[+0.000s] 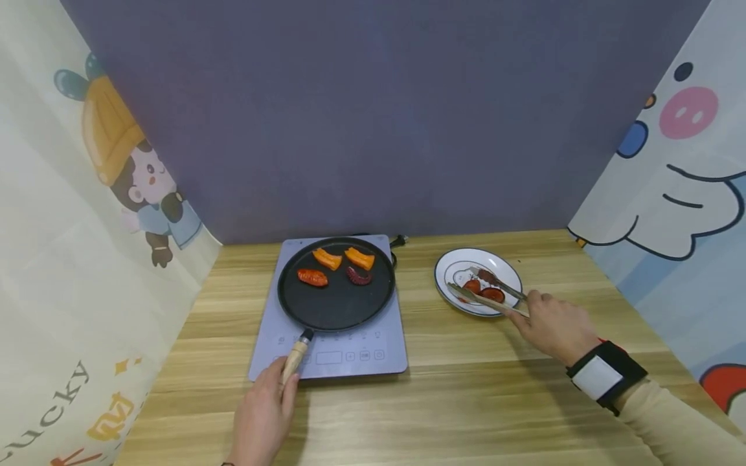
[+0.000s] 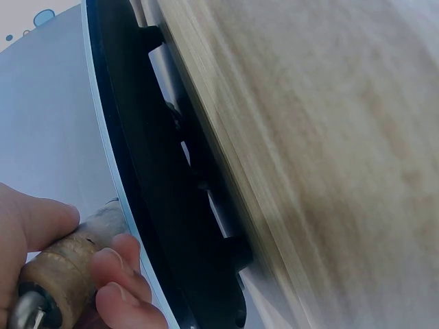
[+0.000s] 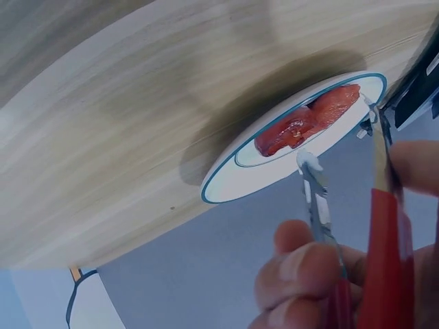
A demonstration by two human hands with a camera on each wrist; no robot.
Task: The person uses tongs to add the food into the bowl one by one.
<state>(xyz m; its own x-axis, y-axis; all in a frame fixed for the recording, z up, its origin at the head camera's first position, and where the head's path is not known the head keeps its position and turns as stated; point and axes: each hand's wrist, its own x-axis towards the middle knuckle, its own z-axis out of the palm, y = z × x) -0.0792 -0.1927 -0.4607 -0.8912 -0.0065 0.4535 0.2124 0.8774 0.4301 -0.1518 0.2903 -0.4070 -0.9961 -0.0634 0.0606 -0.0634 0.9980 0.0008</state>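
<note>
My left hand grips the wooden handle of a round black frying pan. In the pan lie two orange strips, a reddish scored piece and a dark purple curved piece. Over at the right, my right hand holds metal tongs with red grips, fingers and thumb around both arms. The tongs' tips are spread apart over a white plate with a blue rim. Glossy red pieces lie on that plate, between and beside the tips.
The pan stands on a grey induction cooker with touch buttons along its front. A black cord and plug lie behind it. A dark panel closes off the table's back, and printed curtains hang at both sides.
</note>
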